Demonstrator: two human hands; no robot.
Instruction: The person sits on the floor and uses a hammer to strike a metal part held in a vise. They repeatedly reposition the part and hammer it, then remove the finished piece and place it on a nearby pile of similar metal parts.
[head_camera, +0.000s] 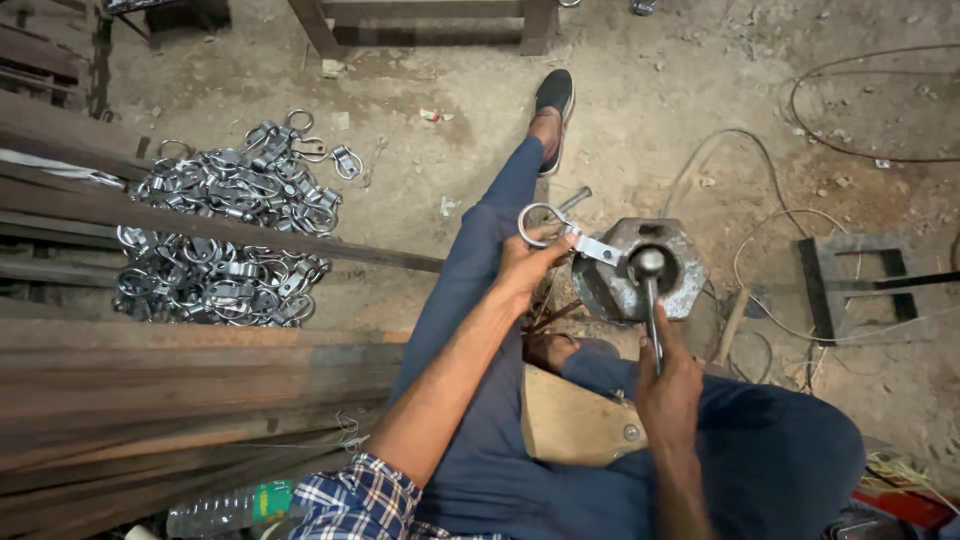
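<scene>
- I see the left hand (528, 268) out over the left thigh, its grip clenched on a shiny metal clamp piece with a round ring and a flat strap (562, 232).
- The ring end sticks up beside the fingers; the flat strap end reaches right and lies on the rim of the heavy grey hexagonal steel block (680, 268).
- That block sits on the dusty concrete floor (700, 90), between the person's legs in blue trousers.
- The right hand (668, 385) comes up from below, its grip closed around the handle of a steel hammer (650, 275).
- The hammer's rounded head rests over the dark hollow in the middle of the block, right beside the strap's end.
- A loose grey bolt (573, 200) lies on the floor just behind the ring.
- Off to the left, well apart from the hands, a big pile of shiny ring clamps (225, 230) spreads across the floor.
- A long rusty flat bar (200, 225) crosses over that pile.
- A clear plastic bottle with a green label (225, 508) lies at the bottom edge.
</scene>
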